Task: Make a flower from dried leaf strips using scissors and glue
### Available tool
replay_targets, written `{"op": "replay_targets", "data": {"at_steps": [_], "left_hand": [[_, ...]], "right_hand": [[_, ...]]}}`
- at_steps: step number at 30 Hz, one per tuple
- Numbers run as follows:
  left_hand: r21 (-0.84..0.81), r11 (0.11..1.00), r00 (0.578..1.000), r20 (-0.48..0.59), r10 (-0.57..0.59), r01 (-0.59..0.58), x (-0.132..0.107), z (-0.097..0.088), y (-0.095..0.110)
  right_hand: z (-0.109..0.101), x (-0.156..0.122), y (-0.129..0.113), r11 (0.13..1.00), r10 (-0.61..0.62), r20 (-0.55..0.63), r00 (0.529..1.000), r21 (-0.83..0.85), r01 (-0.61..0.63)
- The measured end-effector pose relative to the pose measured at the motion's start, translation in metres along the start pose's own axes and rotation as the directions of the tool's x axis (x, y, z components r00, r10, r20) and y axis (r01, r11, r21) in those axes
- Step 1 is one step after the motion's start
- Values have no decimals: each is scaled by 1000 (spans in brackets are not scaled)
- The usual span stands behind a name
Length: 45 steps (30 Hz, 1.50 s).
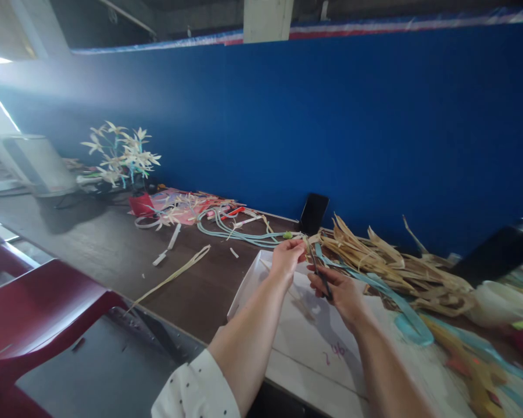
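Observation:
My right hand (342, 293) is closed round the dark handles of a pair of scissors (325, 285), whose blades point away from me. My left hand (289, 258) pinches a small pale piece of dried husk (307, 242) right beside the blades. Whether the blades touch the husk is too small to tell. Both hands are above a white board or box lid (296, 337) with pen marks on it. Just beyond my right hand lies a heap of dried corn husks (383, 261), with a light blue ribbon (394, 296) running along its near side.
A black phone (314, 213) leans against the blue partition (375, 116). Pale blue cords (239, 235) and a looped straw strip (178, 273) lie to the left. Husk flowers (133, 154) stand farther off. A yellow glue gun (473, 368) and white bowl (503, 302) are at right; a red chair (47, 307) is at left.

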<state>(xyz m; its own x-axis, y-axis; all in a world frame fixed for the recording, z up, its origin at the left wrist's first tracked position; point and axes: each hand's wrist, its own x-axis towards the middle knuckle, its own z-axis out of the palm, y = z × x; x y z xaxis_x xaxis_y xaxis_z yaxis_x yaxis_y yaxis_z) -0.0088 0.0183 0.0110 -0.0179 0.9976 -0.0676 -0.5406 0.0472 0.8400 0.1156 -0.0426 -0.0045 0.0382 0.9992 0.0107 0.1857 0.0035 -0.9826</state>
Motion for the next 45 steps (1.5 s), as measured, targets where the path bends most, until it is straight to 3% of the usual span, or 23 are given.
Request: {"op": "replay_targets", "data": {"at_steps": [22,29,35,41,45], "left_hand": [[-24,999,999,-9,-47,47,-1,0,-2],[10,1000,999,19,-30,29,-2,-1,-1],[99,995,998,61,-8,2,-6,-1,1],[273,954,983,166,81,-124,-13,3,7],[323,925,967,215,133,-199,-17,5,11]], "right_hand": [[1,1,2,998,-53,2,999,-29,53],[-1,2,-3,989,91,-133,987,127,-74],[-6,3,-4,960,143,-202,969,265,-86],[-5,0,-13,884,135,-153,979,464,-49],[-5,-1,-17,866,94,-124,988,499,-20]]}}
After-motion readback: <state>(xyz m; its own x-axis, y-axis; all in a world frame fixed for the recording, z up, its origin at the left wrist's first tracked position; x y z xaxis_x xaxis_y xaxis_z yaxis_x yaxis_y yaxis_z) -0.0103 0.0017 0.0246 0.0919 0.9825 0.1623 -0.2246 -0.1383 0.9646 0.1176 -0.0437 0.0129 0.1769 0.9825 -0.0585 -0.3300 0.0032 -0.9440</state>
